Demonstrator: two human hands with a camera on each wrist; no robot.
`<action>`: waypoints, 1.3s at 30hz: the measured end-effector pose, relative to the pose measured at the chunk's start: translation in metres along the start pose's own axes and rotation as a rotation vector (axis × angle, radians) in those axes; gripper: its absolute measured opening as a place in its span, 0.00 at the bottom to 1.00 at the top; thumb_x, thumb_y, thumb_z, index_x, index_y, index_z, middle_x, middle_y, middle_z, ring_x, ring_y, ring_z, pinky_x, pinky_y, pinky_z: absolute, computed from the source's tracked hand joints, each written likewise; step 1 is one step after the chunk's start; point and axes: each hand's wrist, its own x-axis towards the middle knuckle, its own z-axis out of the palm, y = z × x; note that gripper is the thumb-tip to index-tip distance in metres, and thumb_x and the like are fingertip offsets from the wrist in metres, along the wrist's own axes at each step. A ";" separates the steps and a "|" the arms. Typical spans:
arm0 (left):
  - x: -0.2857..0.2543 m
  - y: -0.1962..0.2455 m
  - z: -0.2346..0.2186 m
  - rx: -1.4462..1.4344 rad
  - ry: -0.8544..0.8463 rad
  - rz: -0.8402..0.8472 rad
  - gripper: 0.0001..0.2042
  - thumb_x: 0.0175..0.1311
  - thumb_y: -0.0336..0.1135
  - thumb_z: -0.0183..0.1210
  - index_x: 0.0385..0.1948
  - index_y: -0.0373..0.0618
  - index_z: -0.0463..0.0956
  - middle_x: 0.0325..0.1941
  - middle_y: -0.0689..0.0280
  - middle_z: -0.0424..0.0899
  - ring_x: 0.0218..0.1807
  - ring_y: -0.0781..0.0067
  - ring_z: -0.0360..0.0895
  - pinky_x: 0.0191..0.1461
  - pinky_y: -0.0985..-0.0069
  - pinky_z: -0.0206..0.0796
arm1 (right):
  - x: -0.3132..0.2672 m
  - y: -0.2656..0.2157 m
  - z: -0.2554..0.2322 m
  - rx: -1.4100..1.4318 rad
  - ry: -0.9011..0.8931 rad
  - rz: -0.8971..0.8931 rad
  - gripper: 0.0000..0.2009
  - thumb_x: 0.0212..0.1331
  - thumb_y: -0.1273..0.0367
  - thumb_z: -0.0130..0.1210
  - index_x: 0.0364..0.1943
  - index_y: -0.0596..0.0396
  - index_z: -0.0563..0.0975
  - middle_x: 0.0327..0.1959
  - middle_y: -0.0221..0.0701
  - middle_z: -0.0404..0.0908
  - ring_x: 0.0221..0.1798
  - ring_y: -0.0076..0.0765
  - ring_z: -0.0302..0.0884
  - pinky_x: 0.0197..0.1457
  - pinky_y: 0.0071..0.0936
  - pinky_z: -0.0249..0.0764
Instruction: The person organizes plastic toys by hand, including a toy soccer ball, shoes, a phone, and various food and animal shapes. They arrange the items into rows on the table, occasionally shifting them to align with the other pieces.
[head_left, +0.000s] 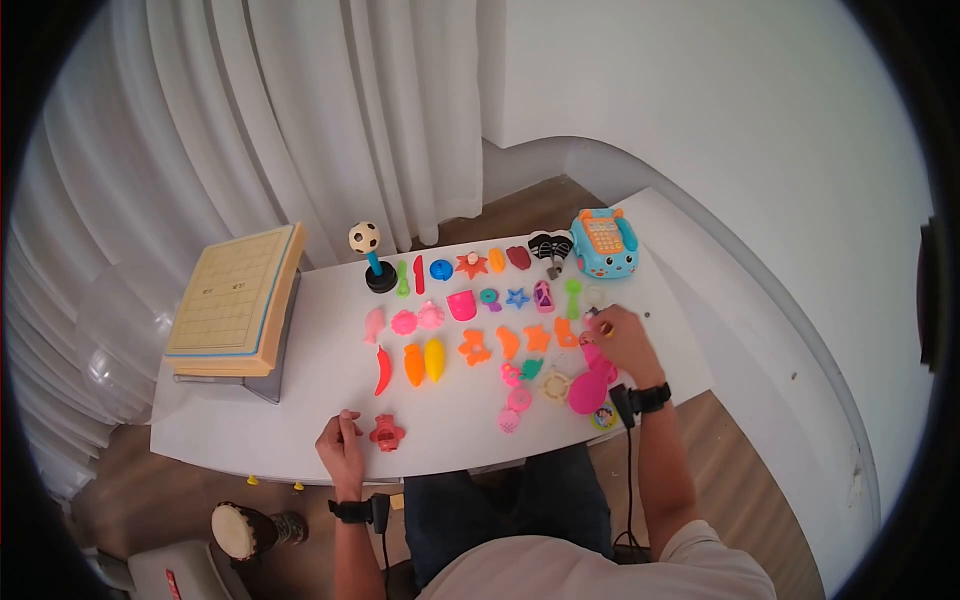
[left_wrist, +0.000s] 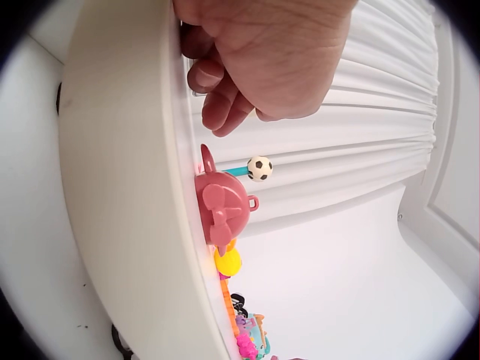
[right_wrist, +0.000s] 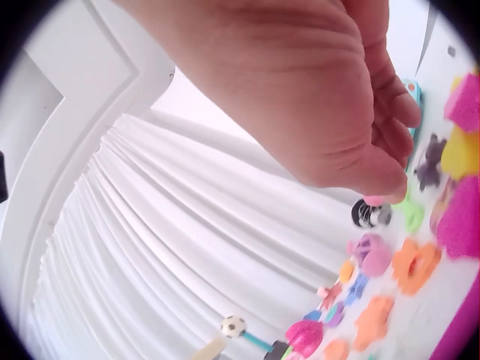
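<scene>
My left hand [head_left: 343, 452] rests at the table's front edge with loosely curled fingers and nothing in them. Just right of it sits a dull-red toy plane [head_left: 387, 432], upright and close to the fingertips [left_wrist: 217, 112] in the left wrist view. At the right end of the toy rows, my right hand [head_left: 625, 345] pinches a small pink toy [right_wrist: 373, 200], mostly hidden by the thumb. Below that hand lie a magenta toy [head_left: 590, 392] and a cream ring-shaped toy [head_left: 555, 385]. Beyond the fingertips is a green toy [head_left: 573, 295].
Rows of small plastic toys cover the white table [head_left: 270, 430], among them a red chili [head_left: 383, 370] and orange pieces [head_left: 475, 347]. A toy phone [head_left: 604, 243] and a football on a stand [head_left: 365, 238] stand behind. A stacked board [head_left: 235, 295] is at left.
</scene>
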 end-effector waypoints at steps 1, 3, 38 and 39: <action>0.000 -0.001 0.000 -0.003 -0.001 0.001 0.20 0.84 0.41 0.54 0.37 0.33 0.87 0.21 0.66 0.78 0.25 0.79 0.69 0.32 0.73 0.62 | 0.008 0.014 -0.012 -0.078 0.051 0.045 0.03 0.59 0.75 0.67 0.35 0.59 0.87 0.37 0.44 0.87 0.41 0.52 0.87 0.46 0.42 0.83; 0.000 0.002 -0.001 -0.005 -0.006 -0.010 0.21 0.85 0.42 0.54 0.37 0.33 0.86 0.22 0.67 0.78 0.27 0.80 0.68 0.33 0.74 0.61 | 0.026 0.042 -0.028 -0.158 0.105 0.088 0.04 0.58 0.74 0.68 0.35 0.59 0.87 0.37 0.44 0.88 0.40 0.52 0.88 0.46 0.41 0.84; 0.000 0.000 0.001 -0.028 0.011 -0.006 0.20 0.84 0.41 0.54 0.36 0.33 0.86 0.21 0.65 0.78 0.25 0.78 0.70 0.32 0.73 0.62 | 0.033 0.099 -0.029 -0.020 0.281 0.223 0.10 0.58 0.72 0.72 0.38 0.66 0.87 0.31 0.41 0.91 0.35 0.35 0.91 0.43 0.32 0.84; 0.000 0.001 0.000 -0.024 0.012 0.003 0.20 0.84 0.41 0.54 0.36 0.33 0.86 0.21 0.65 0.78 0.25 0.78 0.70 0.32 0.72 0.62 | 0.029 0.103 -0.033 -0.033 0.325 0.258 0.10 0.57 0.71 0.72 0.38 0.67 0.87 0.30 0.40 0.91 0.34 0.34 0.91 0.42 0.32 0.84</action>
